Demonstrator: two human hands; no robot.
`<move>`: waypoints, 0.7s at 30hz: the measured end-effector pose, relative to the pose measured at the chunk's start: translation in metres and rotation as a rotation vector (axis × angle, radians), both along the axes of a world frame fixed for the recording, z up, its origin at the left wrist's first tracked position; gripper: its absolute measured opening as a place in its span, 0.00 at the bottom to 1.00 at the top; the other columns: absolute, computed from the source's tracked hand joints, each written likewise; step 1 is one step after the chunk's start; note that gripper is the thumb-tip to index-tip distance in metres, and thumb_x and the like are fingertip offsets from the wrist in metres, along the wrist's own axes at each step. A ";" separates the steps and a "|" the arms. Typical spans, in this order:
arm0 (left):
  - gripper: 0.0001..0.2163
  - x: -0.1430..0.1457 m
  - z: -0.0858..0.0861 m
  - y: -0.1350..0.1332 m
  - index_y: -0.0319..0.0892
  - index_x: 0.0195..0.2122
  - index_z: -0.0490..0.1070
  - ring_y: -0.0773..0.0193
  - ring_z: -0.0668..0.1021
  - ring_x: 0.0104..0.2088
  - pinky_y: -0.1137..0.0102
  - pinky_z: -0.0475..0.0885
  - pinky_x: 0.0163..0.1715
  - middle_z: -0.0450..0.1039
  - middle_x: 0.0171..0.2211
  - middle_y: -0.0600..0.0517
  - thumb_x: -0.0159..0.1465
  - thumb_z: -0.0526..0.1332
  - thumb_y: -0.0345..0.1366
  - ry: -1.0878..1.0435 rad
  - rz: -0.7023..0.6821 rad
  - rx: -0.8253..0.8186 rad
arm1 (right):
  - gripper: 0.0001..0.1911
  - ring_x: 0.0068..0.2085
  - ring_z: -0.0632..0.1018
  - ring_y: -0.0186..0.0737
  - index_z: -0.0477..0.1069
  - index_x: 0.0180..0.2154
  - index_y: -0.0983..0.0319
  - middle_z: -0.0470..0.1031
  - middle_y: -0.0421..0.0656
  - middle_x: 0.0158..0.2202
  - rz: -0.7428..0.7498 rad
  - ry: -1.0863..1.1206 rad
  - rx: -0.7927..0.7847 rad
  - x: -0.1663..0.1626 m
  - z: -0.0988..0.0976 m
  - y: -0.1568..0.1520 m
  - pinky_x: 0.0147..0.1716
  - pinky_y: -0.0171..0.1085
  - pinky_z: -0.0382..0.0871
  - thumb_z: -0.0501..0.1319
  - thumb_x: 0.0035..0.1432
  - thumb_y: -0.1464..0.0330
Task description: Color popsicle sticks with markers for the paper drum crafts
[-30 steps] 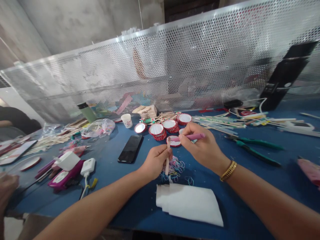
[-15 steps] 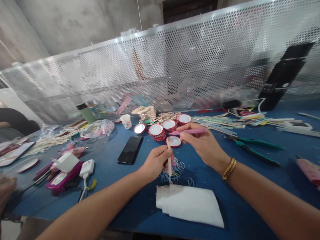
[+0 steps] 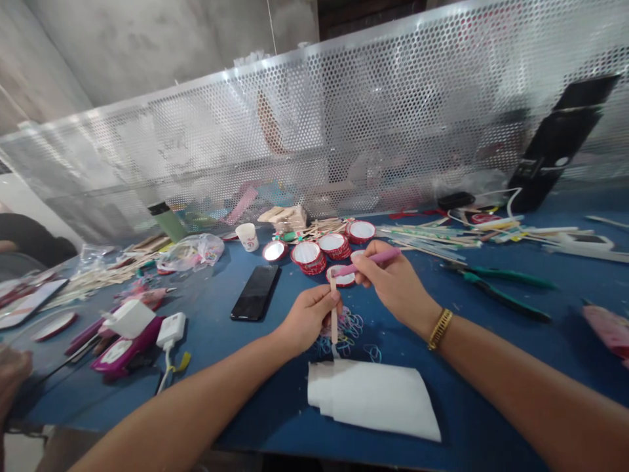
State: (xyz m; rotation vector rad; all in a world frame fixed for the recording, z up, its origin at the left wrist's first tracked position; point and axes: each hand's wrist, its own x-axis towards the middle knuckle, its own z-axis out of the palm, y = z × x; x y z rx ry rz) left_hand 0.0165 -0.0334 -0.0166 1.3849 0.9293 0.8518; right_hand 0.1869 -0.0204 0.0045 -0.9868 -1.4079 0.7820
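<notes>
Between its thumb and fingers, my left hand [image 3: 310, 317] pinches an upright wooden craft stick [image 3: 334, 324]. My right hand [image 3: 389, 278], above and to the right, is closed around a pink pen-like tool [image 3: 376, 257], whose tip is at the stick's upper end. Whether the tip touches the stick I cannot tell. Behind the stick lies a red-rimmed white disc [image 3: 346, 280]. A tangle of thin coloured rubber bands [image 3: 350, 328] is under and beside my left hand. Folded white cloth or paper [image 3: 373, 400] lies nearer to me, at the stick's lower end.
Stacks of red-rimmed discs [image 3: 308, 255], a paper cup [image 3: 247, 236] and a black phone [image 3: 255, 293] lie beyond my left hand. Green-handled pliers [image 3: 506, 292] are at right. Chargers [image 3: 130, 319] and another person's hand [image 3: 14, 370] are at left. A perforated metal screen [image 3: 344, 124] stands behind.
My right hand has shifted slightly left and down, bringing the pink tool's tip to the top of the craft stick. My left hand holds the stick almost still.
</notes>
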 end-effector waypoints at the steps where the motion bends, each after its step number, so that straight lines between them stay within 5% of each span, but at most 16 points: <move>1: 0.23 0.000 0.000 0.000 0.41 0.23 0.64 0.74 0.58 0.14 0.75 0.53 0.14 0.56 0.13 0.61 0.53 0.65 0.59 0.000 0.004 -0.004 | 0.13 0.23 0.70 0.33 0.62 0.26 0.59 0.71 0.37 0.20 0.004 0.002 -0.003 0.000 0.000 0.001 0.27 0.35 0.63 0.60 0.59 0.62; 21: 0.23 0.001 -0.001 0.000 0.41 0.23 0.64 0.74 0.57 0.14 0.76 0.53 0.14 0.56 0.13 0.60 0.52 0.66 0.58 -0.007 0.004 -0.040 | 0.13 0.24 0.71 0.32 0.63 0.26 0.60 0.71 0.37 0.20 -0.005 0.079 -0.020 0.001 -0.003 0.006 0.27 0.34 0.63 0.61 0.58 0.62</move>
